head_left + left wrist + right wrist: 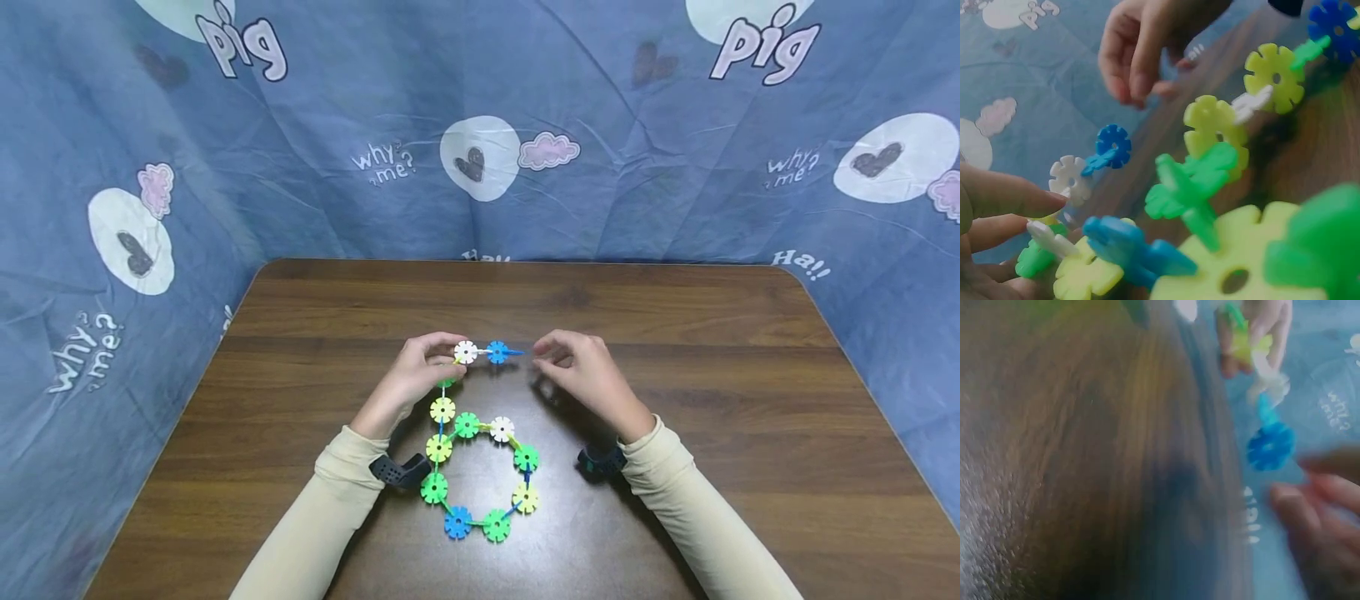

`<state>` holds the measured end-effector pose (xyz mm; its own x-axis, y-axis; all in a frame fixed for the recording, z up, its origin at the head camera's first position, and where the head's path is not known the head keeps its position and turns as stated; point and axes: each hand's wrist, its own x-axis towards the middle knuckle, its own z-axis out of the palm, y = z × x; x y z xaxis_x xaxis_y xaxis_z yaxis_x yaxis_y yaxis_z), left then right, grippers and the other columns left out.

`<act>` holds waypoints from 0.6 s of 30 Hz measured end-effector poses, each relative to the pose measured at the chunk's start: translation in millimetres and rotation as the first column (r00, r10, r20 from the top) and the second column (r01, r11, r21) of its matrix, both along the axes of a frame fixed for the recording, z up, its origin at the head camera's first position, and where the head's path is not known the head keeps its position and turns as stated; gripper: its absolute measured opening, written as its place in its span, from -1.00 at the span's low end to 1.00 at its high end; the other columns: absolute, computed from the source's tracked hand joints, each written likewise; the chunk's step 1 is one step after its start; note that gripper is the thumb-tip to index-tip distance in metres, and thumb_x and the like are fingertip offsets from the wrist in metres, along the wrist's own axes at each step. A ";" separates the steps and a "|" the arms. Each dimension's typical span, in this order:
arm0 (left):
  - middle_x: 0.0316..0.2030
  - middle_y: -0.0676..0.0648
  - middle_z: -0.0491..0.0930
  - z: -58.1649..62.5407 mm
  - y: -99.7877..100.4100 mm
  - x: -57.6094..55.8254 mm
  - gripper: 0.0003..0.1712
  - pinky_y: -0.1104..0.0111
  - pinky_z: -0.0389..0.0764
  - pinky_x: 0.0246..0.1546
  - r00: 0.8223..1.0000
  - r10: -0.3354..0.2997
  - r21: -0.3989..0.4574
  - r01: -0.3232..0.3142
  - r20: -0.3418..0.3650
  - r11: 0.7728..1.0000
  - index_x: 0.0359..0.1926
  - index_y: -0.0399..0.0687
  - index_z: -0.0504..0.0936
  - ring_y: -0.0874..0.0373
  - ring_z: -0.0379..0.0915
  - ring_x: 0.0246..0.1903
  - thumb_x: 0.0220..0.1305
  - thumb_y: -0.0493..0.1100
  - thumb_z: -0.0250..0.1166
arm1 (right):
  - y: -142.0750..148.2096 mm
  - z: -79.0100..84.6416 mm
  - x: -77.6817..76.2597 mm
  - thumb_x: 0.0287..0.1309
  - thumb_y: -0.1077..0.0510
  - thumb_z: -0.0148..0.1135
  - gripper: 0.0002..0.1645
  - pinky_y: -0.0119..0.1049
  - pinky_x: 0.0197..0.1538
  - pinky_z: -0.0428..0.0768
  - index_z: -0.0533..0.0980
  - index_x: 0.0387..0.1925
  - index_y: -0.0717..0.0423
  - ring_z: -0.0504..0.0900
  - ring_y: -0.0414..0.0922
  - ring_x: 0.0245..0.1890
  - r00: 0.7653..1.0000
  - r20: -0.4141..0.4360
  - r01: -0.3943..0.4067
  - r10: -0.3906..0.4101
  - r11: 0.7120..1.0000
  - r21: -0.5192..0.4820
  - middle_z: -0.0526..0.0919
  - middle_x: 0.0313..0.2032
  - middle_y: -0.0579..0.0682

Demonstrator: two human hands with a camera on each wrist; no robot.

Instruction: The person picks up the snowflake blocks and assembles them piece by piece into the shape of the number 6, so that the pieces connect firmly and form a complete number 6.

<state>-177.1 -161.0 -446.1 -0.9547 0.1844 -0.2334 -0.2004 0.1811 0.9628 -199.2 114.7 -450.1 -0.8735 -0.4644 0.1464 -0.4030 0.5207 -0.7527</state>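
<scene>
A chain of plastic snowflake discs, joined edge to edge, forms a ring with a tail running up its left side. My left hand (415, 375) pinches the tail near its upper bend, close to a white disc (466, 352) and a partly covered green disc (1036, 257). A blue disc (497, 352), with another blue disc edge-on, extends rightward from the white one. Just right of that end is my right hand (587, 372), its fingers loosely bent and nothing visible between them. The ring's discs include green (527, 457), yellow (526, 498) and blue (457, 523) ones.
The chain is over a brown wooden table (712, 333). A blue printed cloth (315, 117) hangs behind and beside it. Black wrist bands sit on the left wrist (401, 472) and right wrist (602, 461), the left one beside the ring's left discs.
</scene>
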 end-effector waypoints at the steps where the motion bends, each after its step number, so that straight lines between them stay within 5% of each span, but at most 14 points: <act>1: 0.09 -0.34 0.58 -2.0 0.2 -0.7 -0.42 0.41 0.72 -0.11 1.000 0.014 -0.010 -0.014 -0.001 1.000 0.32 -0.37 0.50 0.06 0.67 -0.06 0.26 -0.48 0.30 | 0.1 0.9 2.3 0.19 0.15 0.49 -0.77 -0.34 -0.23 0.74 0.68 -0.15 0.17 0.76 -0.16 -0.36 0.998 0.042 -0.037 0.035 0.998 0.046 0.80 -0.29 0.01; 5: 0.11 -0.31 0.55 -9.6 -0.8 -3.3 -0.41 0.50 0.66 -0.16 0.999 0.041 -0.081 -0.042 -0.010 0.996 0.32 -0.34 0.52 0.07 0.62 -0.02 0.26 -0.46 0.35 | -5.6 0.4 12.4 0.12 -0.13 0.55 -0.55 -0.42 -0.32 0.62 0.67 -0.14 0.11 0.64 -0.29 -0.46 0.945 0.222 -0.277 0.240 0.948 0.154 0.73 -0.42 -0.17; 8: 0.14 -0.32 0.54 -13.1 -1.8 -3.9 -0.39 0.53 0.62 -0.15 0.999 0.040 -0.113 -0.043 -0.024 0.993 0.33 -0.32 0.51 -0.03 0.58 0.05 0.24 -0.45 0.37 | -13.3 -1.1 18.9 0.07 -0.20 0.56 -0.48 -0.43 -0.33 0.59 0.67 -0.14 0.10 0.63 -0.31 -0.48 0.901 0.293 -0.373 0.320 0.916 0.147 0.71 -0.47 -0.22; 14: 0.16 -0.37 0.56 -12.3 -3.8 -3.8 -0.39 0.37 0.68 0.00 0.999 0.019 -0.134 -0.026 -0.049 0.991 0.33 -0.30 0.51 -0.19 0.56 0.14 0.25 -0.44 0.37 | -21.6 -5.4 24.4 0.10 -0.08 0.55 -0.63 -0.46 -0.38 0.58 0.67 -0.24 0.10 0.60 -0.36 -0.51 0.874 0.350 -0.392 0.336 0.915 0.099 0.73 -0.49 -0.20; 18: 0.27 -0.33 0.55 -9.3 -5.5 -3.0 -0.33 0.13 0.66 0.18 0.998 -0.008 -0.197 -0.004 -0.059 0.980 0.37 -0.23 0.49 -0.21 0.53 0.25 0.24 -0.36 0.43 | -16.4 -8.3 20.2 0.18 0.07 0.47 -0.75 -0.42 -0.48 0.61 0.66 -0.23 0.16 0.58 -0.32 -0.61 0.864 0.408 -0.344 0.295 0.938 0.050 0.73 -0.50 -0.12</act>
